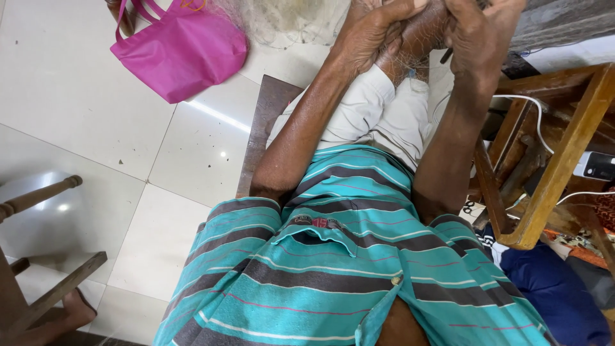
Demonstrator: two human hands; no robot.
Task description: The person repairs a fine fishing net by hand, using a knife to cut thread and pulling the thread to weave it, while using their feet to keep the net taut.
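Seen from above, a seated person has both hands raised at the top of the frame, over the knees. The left hand [368,29] is curled, its grip closed on a bunch of fine fishing net [413,38] that is drawn over a raised knee; thumb and fingers press together on the mesh. The right hand [477,29] sits just beside it, fingers bent down onto the same net, with a thin dark tool [446,56] poking out below the palm; the grip looks closed, though whether it clamps the tool or only the mesh cannot be told. More of the pale net [282,19] lies heaped on the tiled floor [77,96] beyond the knees, touching a pink bag [182,48]. The person wears a teal striped shirt [333,275] and light shorts [378,115], and sits on a dark wooden seat [266,122]. To the right stands a wooden frame [564,154] with white cables [532,109] running through it and a blue cloth [551,288] below. At the lower left, a wooden chair [38,198] and a bare foot [73,311].
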